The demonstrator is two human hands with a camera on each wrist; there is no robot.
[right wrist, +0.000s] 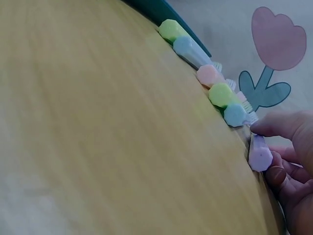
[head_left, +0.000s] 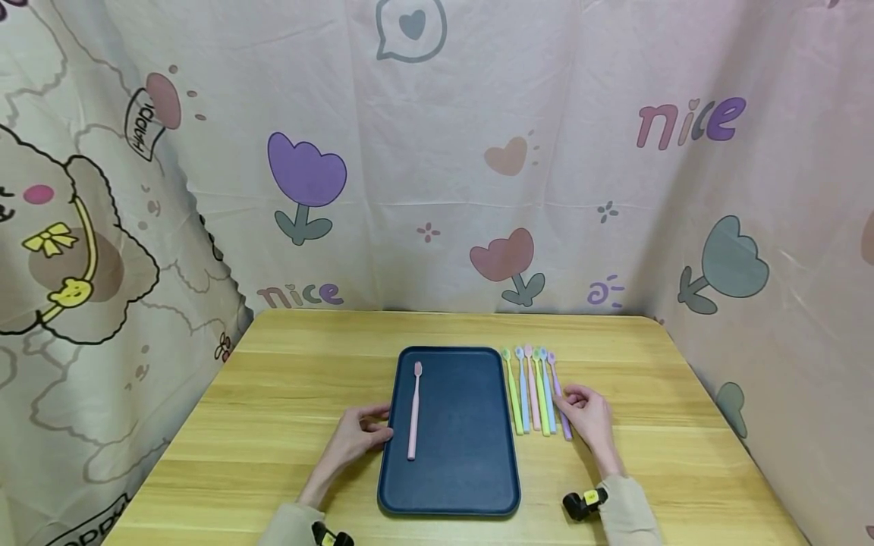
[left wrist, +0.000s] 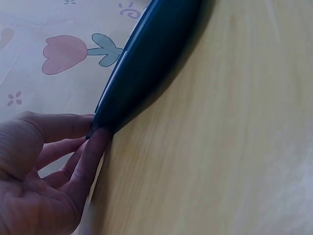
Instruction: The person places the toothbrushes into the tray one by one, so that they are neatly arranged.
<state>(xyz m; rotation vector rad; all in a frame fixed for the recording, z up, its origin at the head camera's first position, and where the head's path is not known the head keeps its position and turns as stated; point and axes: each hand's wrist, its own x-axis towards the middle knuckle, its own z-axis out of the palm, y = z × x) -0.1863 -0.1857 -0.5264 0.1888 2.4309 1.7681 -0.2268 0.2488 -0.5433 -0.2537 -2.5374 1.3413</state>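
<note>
A dark blue tray (head_left: pixel 464 432) lies on the table with one pink toothbrush (head_left: pixel 413 425) lengthwise near its left side. My left hand (head_left: pixel 362 432) holds the tray's left edge; in the left wrist view, the thumb and a finger (left wrist: pixel 90 161) pinch the rim. Just right of the tray, several pastel toothbrushes (head_left: pixel 534 394) lie side by side, green, blue and pink among them. At the right end of that row, my right hand (head_left: pixel 589 413) pinches a purple toothbrush (right wrist: pixel 260 157) between thumb and fingers, its end pointing toward me.
The wooden table (head_left: pixel 307 356) reaches back to a printed curtain (head_left: pixel 437 189), and more patterned cloth (head_left: pixel 102 379) hangs along the left side. Small black wrist cameras (head_left: pixel 583 503) sit at both sleeves.
</note>
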